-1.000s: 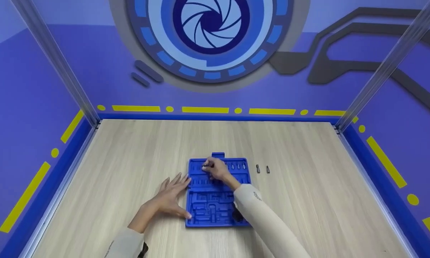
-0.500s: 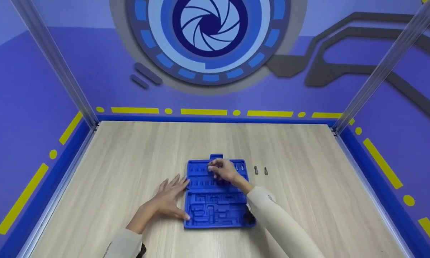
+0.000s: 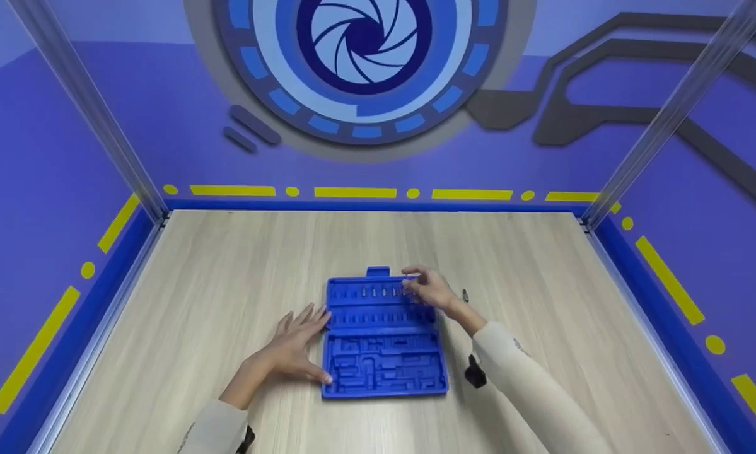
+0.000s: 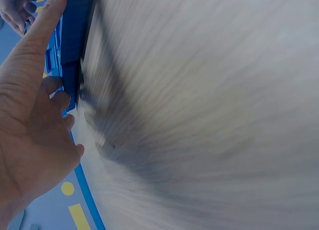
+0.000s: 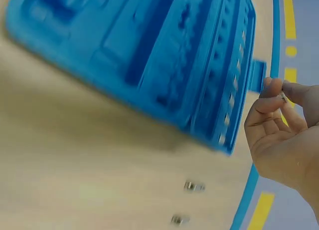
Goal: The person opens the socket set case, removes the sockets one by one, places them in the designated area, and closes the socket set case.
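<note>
A blue plastic bit case lies unfolded on the table, its top row holding several small metal bits. My left hand rests at the case's left edge, fingers spread and thumb touching the lower corner; the left wrist view shows the thumb along the case's side. Above the upper right corner, my right hand pinches a small metal bit between thumb and fingertips. Two loose bits lie right of the case in the right wrist view, a nearer one and another; the head view shows only one.
The wooden table is bounded by blue-purple panels with yellow marks and metal posts. A latch tab sticks out from the case's far edge.
My right hand has moved right from the middle of the top row to its right end, uncovering several bits in the slots. My left hand has stayed at the case's edge.
</note>
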Available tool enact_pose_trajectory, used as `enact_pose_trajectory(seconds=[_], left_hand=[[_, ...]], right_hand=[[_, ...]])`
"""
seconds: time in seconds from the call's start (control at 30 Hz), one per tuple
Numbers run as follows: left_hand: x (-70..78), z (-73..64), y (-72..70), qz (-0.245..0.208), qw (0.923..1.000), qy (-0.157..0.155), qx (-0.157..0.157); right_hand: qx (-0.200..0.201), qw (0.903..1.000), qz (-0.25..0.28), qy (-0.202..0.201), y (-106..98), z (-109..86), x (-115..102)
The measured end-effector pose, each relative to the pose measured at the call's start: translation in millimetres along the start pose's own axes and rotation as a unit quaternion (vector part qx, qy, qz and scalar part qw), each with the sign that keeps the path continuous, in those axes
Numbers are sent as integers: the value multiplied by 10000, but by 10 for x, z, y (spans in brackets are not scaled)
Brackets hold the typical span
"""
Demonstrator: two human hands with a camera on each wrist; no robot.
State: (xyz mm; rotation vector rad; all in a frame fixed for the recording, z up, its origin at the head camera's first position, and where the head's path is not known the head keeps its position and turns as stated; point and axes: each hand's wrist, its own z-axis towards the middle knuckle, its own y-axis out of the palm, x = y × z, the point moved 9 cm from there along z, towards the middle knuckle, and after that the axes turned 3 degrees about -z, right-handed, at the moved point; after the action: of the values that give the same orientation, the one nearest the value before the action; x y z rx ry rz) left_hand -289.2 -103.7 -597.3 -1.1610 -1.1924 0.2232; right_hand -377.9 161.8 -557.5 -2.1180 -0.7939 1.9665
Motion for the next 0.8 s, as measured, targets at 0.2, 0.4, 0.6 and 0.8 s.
enact_pose_trajectory(seconds=[0.2, 0.4, 0.6, 0.8], left_hand=[[13, 21, -7, 11, 10000, -12, 16], [0, -12, -6, -8, 10000, -19, 14], [-7, -33, -1, -5, 10000, 40, 49], [2, 3, 7, 87, 9999, 60, 57]], right_hand=[[262, 9995, -181, 80, -333, -53, 139], [258, 9995, -140, 145, -544, -143, 301], [165, 9994, -256, 191, -764, -286, 523], [117, 9975, -584, 367, -1016, -410, 706]])
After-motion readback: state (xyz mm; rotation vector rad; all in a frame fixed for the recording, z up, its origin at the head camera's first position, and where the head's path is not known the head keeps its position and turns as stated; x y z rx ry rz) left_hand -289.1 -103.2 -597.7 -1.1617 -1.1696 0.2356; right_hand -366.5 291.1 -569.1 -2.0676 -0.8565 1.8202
